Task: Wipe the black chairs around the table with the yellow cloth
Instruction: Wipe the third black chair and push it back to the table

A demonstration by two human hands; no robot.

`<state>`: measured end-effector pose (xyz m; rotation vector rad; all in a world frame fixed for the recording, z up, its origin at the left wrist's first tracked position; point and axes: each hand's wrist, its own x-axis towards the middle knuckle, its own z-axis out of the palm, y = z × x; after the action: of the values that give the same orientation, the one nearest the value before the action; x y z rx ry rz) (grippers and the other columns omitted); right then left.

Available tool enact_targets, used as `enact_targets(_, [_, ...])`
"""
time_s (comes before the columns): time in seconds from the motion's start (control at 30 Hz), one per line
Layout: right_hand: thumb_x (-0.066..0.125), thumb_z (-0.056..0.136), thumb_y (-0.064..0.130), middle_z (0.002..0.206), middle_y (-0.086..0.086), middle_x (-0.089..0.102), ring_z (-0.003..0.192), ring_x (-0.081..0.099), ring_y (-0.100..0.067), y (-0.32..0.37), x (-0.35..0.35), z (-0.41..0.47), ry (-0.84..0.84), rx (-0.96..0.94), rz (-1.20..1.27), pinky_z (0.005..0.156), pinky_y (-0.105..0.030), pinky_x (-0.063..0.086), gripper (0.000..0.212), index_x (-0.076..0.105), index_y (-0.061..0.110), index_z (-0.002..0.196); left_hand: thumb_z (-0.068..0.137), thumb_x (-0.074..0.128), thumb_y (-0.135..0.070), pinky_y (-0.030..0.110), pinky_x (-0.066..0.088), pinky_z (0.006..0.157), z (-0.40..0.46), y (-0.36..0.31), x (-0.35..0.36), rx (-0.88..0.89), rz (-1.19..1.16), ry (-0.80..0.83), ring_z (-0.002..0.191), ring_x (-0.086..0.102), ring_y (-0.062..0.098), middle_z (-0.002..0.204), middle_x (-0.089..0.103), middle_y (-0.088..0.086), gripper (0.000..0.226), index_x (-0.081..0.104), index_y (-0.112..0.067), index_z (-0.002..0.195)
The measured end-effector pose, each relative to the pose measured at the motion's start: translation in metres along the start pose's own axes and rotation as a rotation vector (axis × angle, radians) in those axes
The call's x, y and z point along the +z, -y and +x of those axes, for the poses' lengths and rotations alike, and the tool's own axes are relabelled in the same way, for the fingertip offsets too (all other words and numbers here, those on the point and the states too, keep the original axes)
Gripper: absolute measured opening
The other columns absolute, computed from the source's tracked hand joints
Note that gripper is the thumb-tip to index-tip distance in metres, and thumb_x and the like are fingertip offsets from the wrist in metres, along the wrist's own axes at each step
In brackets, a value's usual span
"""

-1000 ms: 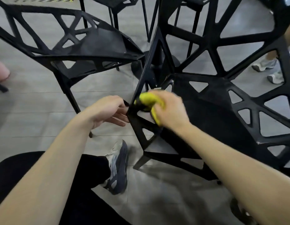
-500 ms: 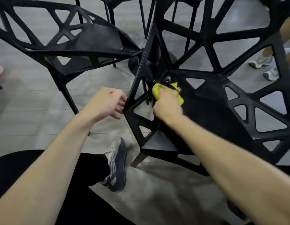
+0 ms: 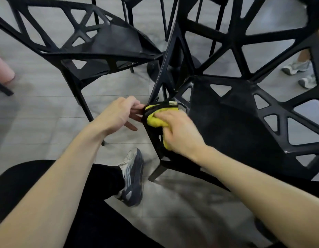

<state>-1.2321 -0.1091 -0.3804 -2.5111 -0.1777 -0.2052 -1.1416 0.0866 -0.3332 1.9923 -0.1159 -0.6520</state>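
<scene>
Nearest, a dark-trousered leg ends in a grey shoe [image 3: 131,178] on the floor just left of the near chair [image 3: 235,126]. The right hand [image 3: 180,133] presses the yellow cloth [image 3: 156,117] against that chair's front-left corner, its fingers curled over the cloth and gripping it; the cloth bunches under and left of the palm, wrapped over the frame edge. The left hand [image 3: 119,113] pinches the same corner from the left, fingertips touching the frame beside the cloth. Beyond, left of the near chair, stands a second chair [image 3: 108,43].
</scene>
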Motion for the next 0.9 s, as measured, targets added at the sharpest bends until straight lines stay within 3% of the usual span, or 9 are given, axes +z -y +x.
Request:
enact_targets(0.03, [0.052, 0.081, 0.002, 0.120, -0.003, 0.074, 0.111, 0.061, -0.031, -0.002, -0.006, 0.018, -0.095, 0.068, 0.047, 0.103, -0.045, 0.051, 0.045, 0.075, 0.017, 0.116, 0.109, 0.031, -0.023, 0.055, 0.064, 0.087, 0.000, 0.000, 0.001, -0.012, -0.023, -0.010, 0.104, 0.078, 0.029, 0.107, 0.083, 0.003, 0.053, 0.072, 0.007, 0.123])
enact_targets(0.1, [0.052, 0.083, 0.001, 0.136, -0.005, 0.068, 0.124, 0.056, -0.033, 0.004, 0.003, 0.039, -0.171, 0.143, 0.065, 0.110, -0.047, 0.045, 0.054, 0.070, 0.017, 0.132, 0.107, 0.027, -0.027, 0.054, 0.063, 0.089, 0.000, 0.001, 0.003, -0.026, -0.054, -0.023, 0.105, 0.077, 0.033, 0.107, 0.083, 0.006, 0.059, 0.073, 0.008, 0.120])
enact_targets(0.17, [0.054, 0.082, 0.006, 0.154, -0.008, 0.055, 0.133, 0.049, -0.034, 0.012, 0.024, 0.014, -0.038, 0.018, 0.004, 0.119, -0.048, 0.038, 0.069, 0.057, 0.017, 0.150, 0.106, 0.028, -0.033, 0.053, 0.064, 0.087, 0.000, 0.003, 0.002, -0.050, -0.091, -0.024, 0.105, 0.077, 0.035, 0.105, 0.083, 0.008, 0.062, 0.073, 0.007, 0.117])
enact_targets(0.33, [0.060, 0.083, 0.019, 0.161, 0.007, 0.050, 0.121, 0.049, -0.025, -0.057, -0.013, -0.069, 0.276, -0.440, -0.225, 0.110, -0.044, 0.044, 0.069, 0.057, 0.030, 0.151, 0.107, 0.028, -0.029, 0.054, 0.064, 0.092, 0.004, 0.003, 0.001, -0.084, -0.081, -0.024, 0.104, 0.078, 0.029, 0.107, 0.083, 0.008, 0.055, 0.078, -0.006, 0.113])
enact_targets(0.43, [0.059, 0.095, 0.027, 0.162, 0.006, 0.048, 0.142, 0.043, -0.029, -0.053, 0.008, -0.042, 0.140, -0.413, -0.321, 0.118, -0.055, 0.033, 0.062, 0.050, 0.030, 0.156, 0.095, 0.034, -0.041, 0.052, 0.064, 0.092, 0.002, 0.000, 0.005, -0.063, -0.043, -0.034, 0.101, 0.078, 0.026, 0.104, 0.084, 0.003, 0.059, 0.078, -0.006, 0.114])
enact_targets(0.53, [0.058, 0.104, 0.034, 0.170, -0.003, 0.036, 0.162, 0.020, -0.030, -0.011, 0.054, -0.009, -0.014, -0.254, -0.169, 0.126, -0.065, 0.014, 0.057, 0.048, 0.024, 0.159, 0.106, 0.032, -0.031, 0.049, 0.064, 0.087, 0.001, 0.006, 0.007, -0.046, -0.033, -0.055, 0.102, 0.075, 0.023, 0.100, 0.083, -0.010, 0.052, 0.075, -0.003, 0.117])
enact_targets(0.63, [0.056, 0.106, 0.043, 0.173, -0.002, 0.031, 0.164, 0.016, -0.027, -0.029, 0.041, -0.045, 0.116, -0.368, -0.240, 0.126, -0.062, 0.020, 0.054, 0.050, 0.028, 0.158, 0.107, 0.030, -0.027, 0.049, 0.063, 0.092, 0.001, 0.007, 0.006, -0.081, -0.037, -0.042, 0.100, 0.078, 0.024, 0.098, 0.083, -0.011, 0.047, 0.076, -0.016, 0.110])
enact_targets(0.77, [0.044, 0.110, 0.057, 0.174, 0.006, 0.027, 0.164, 0.015, -0.021, -0.090, -0.030, -0.107, 0.368, -0.581, -0.401, 0.125, -0.058, 0.024, 0.051, 0.049, 0.038, 0.158, 0.104, 0.029, -0.029, 0.054, 0.062, 0.098, -0.002, 0.003, 0.009, -0.026, 0.017, -0.056, 0.094, 0.080, 0.030, 0.104, 0.084, 0.000, 0.050, 0.078, -0.017, 0.113])
enact_targets(0.9, [0.039, 0.111, 0.057, 0.173, -0.004, 0.030, 0.163, 0.019, -0.031, -0.061, 0.012, -0.072, 0.171, -0.420, -0.415, 0.123, -0.063, 0.024, 0.053, 0.048, 0.036, 0.159, 0.108, 0.037, -0.021, 0.048, 0.063, 0.089, -0.005, 0.004, 0.020, 0.016, 0.069, -0.139, 0.087, 0.078, 0.032, 0.113, 0.079, 0.010, 0.039, 0.076, -0.016, 0.111])
